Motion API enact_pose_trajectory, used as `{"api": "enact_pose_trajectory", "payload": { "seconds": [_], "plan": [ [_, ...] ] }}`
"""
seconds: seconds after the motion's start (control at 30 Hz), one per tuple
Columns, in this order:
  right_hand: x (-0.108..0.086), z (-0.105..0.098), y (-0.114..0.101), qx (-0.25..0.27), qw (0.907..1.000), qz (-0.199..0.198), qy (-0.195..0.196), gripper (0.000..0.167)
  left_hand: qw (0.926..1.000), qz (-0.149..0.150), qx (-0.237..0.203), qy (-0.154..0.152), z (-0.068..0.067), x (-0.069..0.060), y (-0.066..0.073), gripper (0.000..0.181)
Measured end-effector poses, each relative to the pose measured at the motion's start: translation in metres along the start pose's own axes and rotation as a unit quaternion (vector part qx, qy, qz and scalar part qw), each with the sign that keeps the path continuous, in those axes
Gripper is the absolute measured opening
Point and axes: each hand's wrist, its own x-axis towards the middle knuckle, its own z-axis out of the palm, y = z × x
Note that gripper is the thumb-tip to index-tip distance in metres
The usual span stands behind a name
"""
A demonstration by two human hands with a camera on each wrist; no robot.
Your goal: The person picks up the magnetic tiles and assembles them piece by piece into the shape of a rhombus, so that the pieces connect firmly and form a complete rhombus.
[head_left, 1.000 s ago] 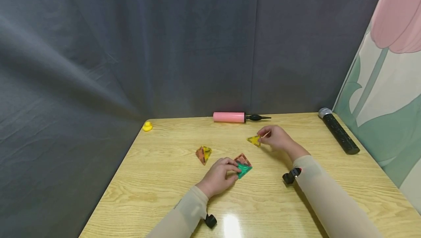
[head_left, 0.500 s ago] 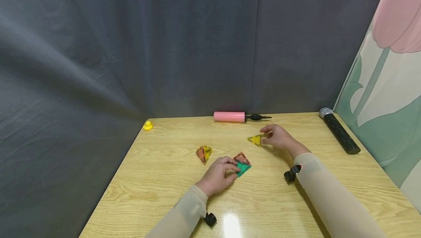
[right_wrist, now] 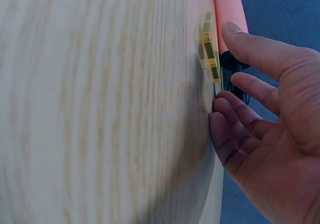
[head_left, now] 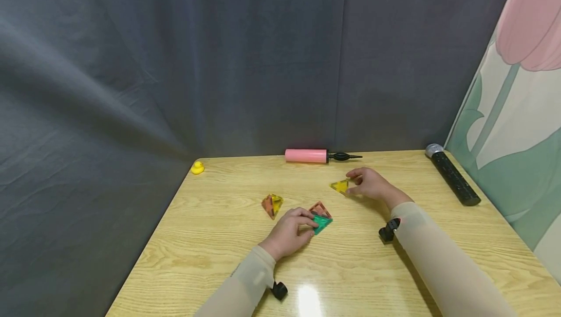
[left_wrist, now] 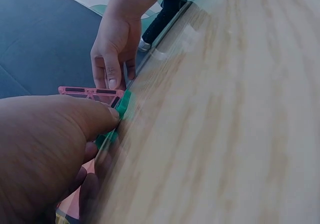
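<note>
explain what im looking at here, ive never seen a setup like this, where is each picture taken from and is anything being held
No machine here, just someone's left hand and right hand, both bare. The wide picture comes from a camera on the head; each close one comes from a wrist camera. The left hand pinches a green tile, with a reddish tile right beside it. The right hand is open near a yellow triangle. Also on the wooden table: an orange-and-yellow piece, a toy duck, a pink pump and a black microphone.
</note>
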Motion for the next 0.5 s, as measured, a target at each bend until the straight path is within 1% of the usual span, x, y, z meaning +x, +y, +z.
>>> {"api": "enact_pose_trajectory", "payload": {
  "seconds": [0.3,0.5],
  "plan": [
    [0.0027,0.0025,-0.0021,-0.019,0.9998,-0.008,-0.006,0.066,1.0000,0.000,-0.001,0.000,0.0001,0.0005,-0.0011,0.020],
    [0.0043,0.0029,-0.0013,-0.021,0.9997,-0.004,-0.010,0.068,1.0000,-0.001,-0.001,-0.001,0.0008,0.0008,-0.0014,0.020]
  ]
}}
